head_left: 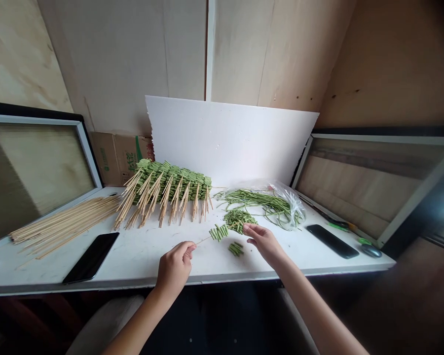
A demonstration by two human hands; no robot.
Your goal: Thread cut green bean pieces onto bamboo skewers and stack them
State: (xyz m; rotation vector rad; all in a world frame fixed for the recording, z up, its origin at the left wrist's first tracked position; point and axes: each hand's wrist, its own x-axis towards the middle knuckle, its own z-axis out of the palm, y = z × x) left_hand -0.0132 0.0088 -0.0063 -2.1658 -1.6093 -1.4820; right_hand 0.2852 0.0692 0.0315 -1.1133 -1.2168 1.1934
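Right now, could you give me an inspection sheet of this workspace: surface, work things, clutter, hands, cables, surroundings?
Surface: white table, a few specks on it.
Work things: stacked bean skewers; loose sticks; a pile of cut beans; a small bunch nearer the front edge; long beans at a clear plastic bag.
Clutter: black phone at left; dark oblong object at right.
Hands: left hand holds a stick threaded with bean pieces; right hand is at the pile, grip unclear.
Cables: nothing seen.
Surroundings: white board and cardboard box behind.
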